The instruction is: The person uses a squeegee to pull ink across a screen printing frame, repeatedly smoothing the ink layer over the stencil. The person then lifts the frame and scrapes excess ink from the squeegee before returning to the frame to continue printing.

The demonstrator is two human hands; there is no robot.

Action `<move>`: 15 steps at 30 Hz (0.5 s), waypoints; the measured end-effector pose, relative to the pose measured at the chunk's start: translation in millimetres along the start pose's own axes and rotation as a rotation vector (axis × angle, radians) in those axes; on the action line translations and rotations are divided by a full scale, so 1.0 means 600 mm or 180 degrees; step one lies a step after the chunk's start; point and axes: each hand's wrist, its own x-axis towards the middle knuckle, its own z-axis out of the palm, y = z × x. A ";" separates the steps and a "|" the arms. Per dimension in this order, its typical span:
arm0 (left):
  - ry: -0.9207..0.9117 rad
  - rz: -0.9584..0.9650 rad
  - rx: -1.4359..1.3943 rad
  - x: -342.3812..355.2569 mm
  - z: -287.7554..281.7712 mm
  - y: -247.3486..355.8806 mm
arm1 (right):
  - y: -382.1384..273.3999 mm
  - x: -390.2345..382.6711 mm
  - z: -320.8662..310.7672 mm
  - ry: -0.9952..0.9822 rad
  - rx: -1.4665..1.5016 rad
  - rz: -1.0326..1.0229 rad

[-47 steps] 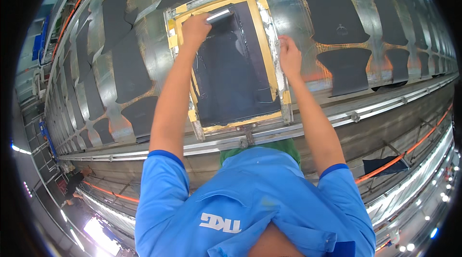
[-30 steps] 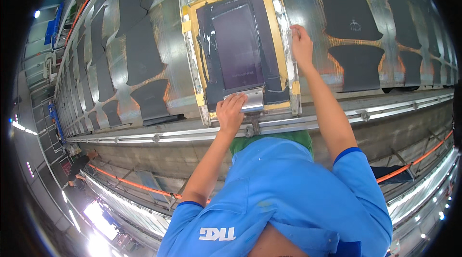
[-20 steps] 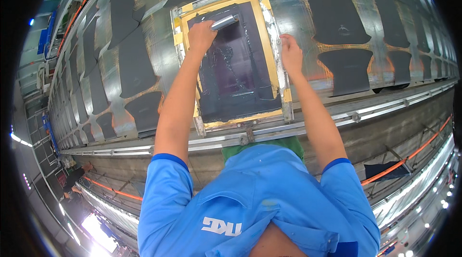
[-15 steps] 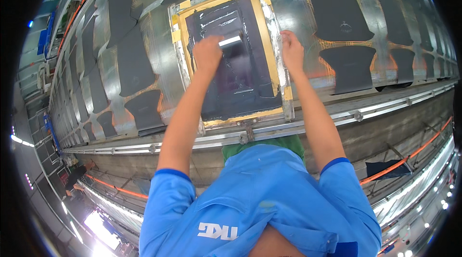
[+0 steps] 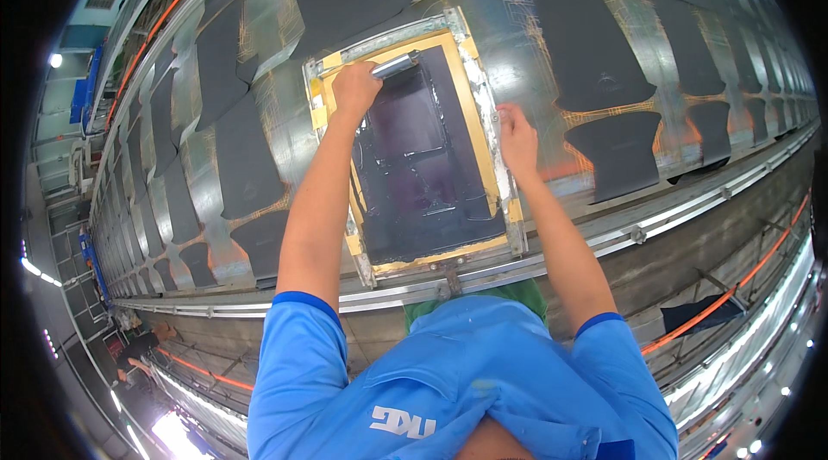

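Observation:
A screen-printing frame (image 5: 512,227) with pale metal sides and yellow tape lies in front of me. Dark ink coats its mesh (image 5: 410,171), wet and shiny in streaks. My left hand (image 5: 355,89) is closed on a squeegee (image 5: 396,66) with a silvery handle, at the far end of the mesh. The squeegee's lower edge rests by the ink and is partly hidden. On the frame's right side, my right hand (image 5: 519,141) is closed with its fingertips against the rail; part of that grip is hidden.
Dark grey cut pieces (image 5: 614,150) lie in rows on the long shiny table (image 5: 552,81), left and right of the frame. A metal rail (image 5: 595,242) runs along the table's near edge. An orange cable (image 5: 733,287) stretches behind me on the right.
My left hand has pushed the squeegee away from me to the far end of the mesh. My right hand keeps its place on the frame's side. The whole view has shifted slightly.

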 end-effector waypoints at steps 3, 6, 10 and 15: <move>0.0021 -0.0109 0.0040 -0.032 0.015 0.015 | 0.002 -0.001 -0.002 0.0018 0.0063 0.0004; 0.0138 0.0189 -0.0168 -0.144 0.013 0.054 | 0.007 0.002 0.000 0.0119 0.0098 -0.0180; 0.0266 0.0377 -0.0363 -0.356 0.017 0.107 | 0.019 0.007 0.000 0.0064 0.0048 -0.0121; 0.0456 0.0443 -0.0504 -0.536 0.007 0.149 | 0.015 0.010 -0.002 -0.0002 0.0085 -0.0109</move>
